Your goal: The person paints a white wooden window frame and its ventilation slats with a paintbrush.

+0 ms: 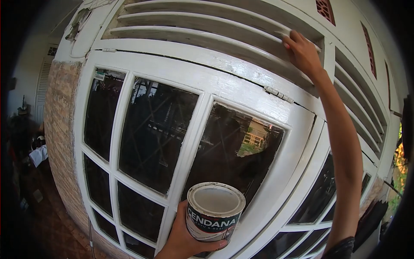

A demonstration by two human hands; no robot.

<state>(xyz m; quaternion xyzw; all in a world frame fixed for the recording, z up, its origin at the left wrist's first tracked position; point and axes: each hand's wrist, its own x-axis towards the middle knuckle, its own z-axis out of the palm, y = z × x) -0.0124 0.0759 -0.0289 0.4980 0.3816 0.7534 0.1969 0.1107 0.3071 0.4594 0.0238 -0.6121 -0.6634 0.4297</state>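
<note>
My left hand [183, 235] is wrapped around an open paint can [213, 228] with a dark label reading CENDANA. The can is nearly upright, and its inside looks whitish. Higher up and to the right, my right hand [303, 52] is closed at the white louvre slats [241, 26] above the window. Its fingers are pinched beside one slat. A pale smear shows at the fingertips, but whatever they hold is too blurred and hidden to name.
Below the slats is a white-framed glass window panel [157, 134] with a metal hinge [278, 94] along its top edge. A stone-patterned wall [62, 142] runs down the left. More slats [360, 101] and panes continue on the right, behind my right arm.
</note>
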